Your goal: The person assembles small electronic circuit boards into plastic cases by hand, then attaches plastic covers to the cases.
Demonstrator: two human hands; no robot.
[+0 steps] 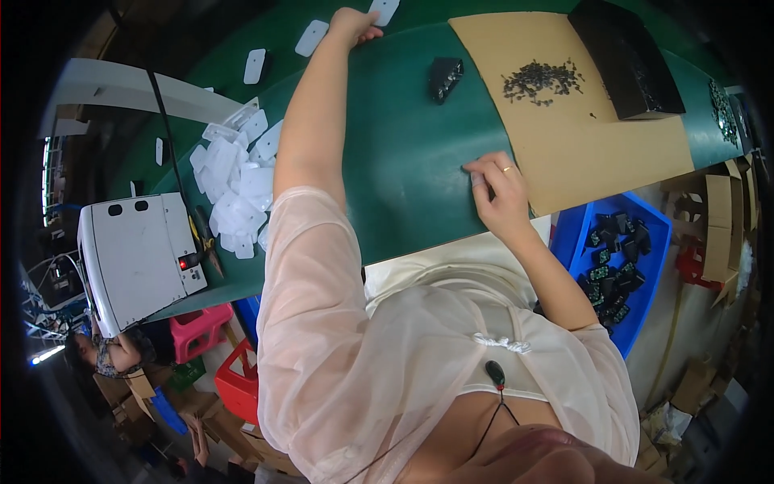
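Observation:
My left hand [355, 27] reaches out to the far side, with its thumb and fingers closed at the near end of a white plate with rounded corners [387, 8]. Part of that plate is cut off by the picture's top edge. My right hand [501, 194], a ring on one finger, rests near the front edge of the green work surface [403, 185]. Its fingers are loosely bent with the thumb apart, and I see nothing in it. A black angular part [445, 79] lies beyond it. Two more white plates, one [312, 38] nearer my left arm, another [256, 66] farther left, form a row.
Translucent white pieces [238, 181] are heaped left of my left arm, beside a white machine [141, 250] and pliers [205, 234]. To the right, small dark screws [544, 81] and a black box [633, 64] sit on cardboard [588, 153]. A blue bin [645, 298] holds black parts.

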